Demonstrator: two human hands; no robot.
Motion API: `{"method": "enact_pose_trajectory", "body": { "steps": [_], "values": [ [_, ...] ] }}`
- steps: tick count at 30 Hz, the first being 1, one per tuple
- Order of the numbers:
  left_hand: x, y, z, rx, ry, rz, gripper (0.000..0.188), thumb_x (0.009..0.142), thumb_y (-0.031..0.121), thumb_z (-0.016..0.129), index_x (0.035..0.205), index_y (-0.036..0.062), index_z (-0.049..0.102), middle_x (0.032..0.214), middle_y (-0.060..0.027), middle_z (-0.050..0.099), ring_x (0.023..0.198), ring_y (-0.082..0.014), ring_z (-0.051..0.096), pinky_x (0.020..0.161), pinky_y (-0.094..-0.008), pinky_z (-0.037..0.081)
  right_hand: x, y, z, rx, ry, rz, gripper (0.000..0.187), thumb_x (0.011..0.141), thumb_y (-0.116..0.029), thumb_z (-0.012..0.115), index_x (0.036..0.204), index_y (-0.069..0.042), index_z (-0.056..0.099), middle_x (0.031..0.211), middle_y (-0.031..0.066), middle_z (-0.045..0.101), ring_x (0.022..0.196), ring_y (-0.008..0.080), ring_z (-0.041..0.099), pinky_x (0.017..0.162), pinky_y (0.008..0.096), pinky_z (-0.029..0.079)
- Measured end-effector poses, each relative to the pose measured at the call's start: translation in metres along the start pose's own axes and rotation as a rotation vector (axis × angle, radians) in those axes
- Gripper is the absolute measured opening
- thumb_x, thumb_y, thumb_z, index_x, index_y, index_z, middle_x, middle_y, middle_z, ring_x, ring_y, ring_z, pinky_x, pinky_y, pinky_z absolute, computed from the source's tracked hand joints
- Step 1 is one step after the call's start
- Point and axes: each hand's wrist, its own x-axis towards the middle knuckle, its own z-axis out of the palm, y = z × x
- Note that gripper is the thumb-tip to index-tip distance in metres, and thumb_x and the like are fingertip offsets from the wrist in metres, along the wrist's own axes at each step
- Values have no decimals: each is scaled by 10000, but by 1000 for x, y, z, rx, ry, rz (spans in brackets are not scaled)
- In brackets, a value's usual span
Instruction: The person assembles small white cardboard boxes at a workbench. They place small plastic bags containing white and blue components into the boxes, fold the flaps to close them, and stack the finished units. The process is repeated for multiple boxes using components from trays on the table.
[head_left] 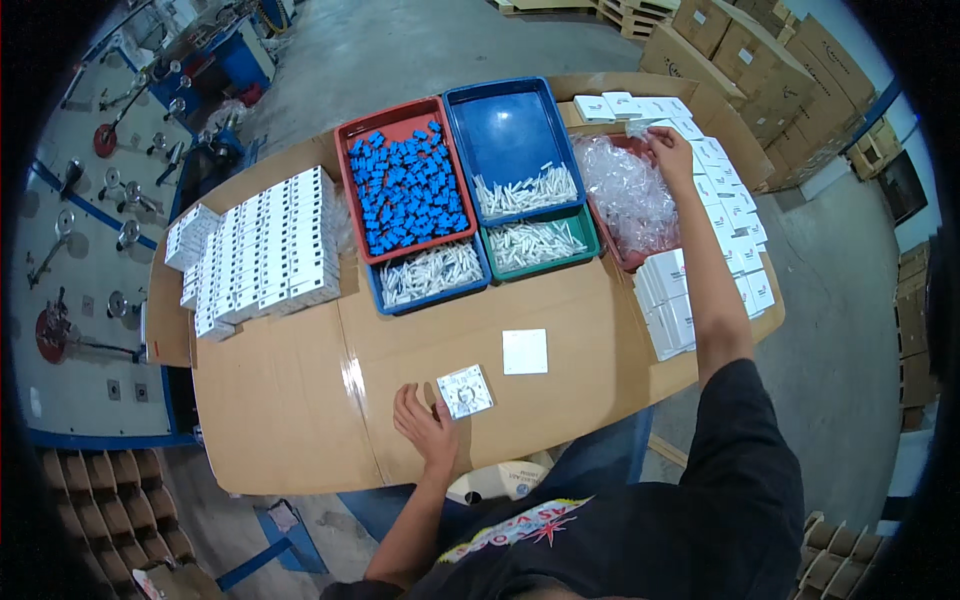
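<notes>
My right hand reaches to the far right. Its fingers are closed on a clear plastic bag at the far edge of a heap of crumpled clear bags. A red tray holds that heap. My left hand lies on the cardboard tabletop near the front, fingers loosely spread. Its thumb is close to the left edge of a square white piece with a printed or moulded pattern on its face; whether they touch, I cannot tell. Just beyond and to the right lies a plain white square plate.
Left stand stacked white boxes with dark openings. In the middle, a red tray holds blue pieces; blue and green trays hold small white sticks. White flat boxes line the right. Cartons are stacked behind.
</notes>
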Motion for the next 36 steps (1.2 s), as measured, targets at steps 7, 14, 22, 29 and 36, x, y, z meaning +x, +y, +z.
{"method": "enact_pose_trajectory", "body": {
  "steps": [7,14,22,29,36],
  "values": [
    [-5,-7,-7,-436,16,-47,421,985,141,629,1365,2,513,1357,-174,520,1253,-311,494,1098,-447,364,-264,-158,42,551,-262,257,395,942,-19,708,1303,-2,547,998,104,720,918,190,713,833,303,584],
    [-17,81,-34,-932,-589,-230,216,1031,188,636,1181,33,622,955,-37,669,839,-91,609,725,-266,489,-463,-177,89,663,-471,660,208,956,-30,706,1142,34,637,1049,133,739,928,199,731,854,318,590],
    [-28,71,-59,-1072,-428,-396,232,1076,219,587,994,24,683,805,32,614,705,-32,500,625,-210,400,-474,-199,100,629,-595,762,158,1021,-93,638,1096,44,662,1042,140,731,943,227,740,850,347,616],
    [-19,69,-78,-1156,-366,-510,171,1053,187,620,1002,35,680,805,40,594,654,-28,484,583,-211,385,-477,-197,117,662,-621,782,175,1028,-109,625,1089,48,672,1056,142,731,945,224,736,841,352,620],
    [-5,58,-83,-817,-100,-217,88,961,102,731,988,35,680,905,-1,626,649,-43,480,561,-219,384,-465,-198,121,566,-526,741,142,992,-108,679,1064,8,722,993,72,741,853,152,716,806,293,599]
  ]
}}
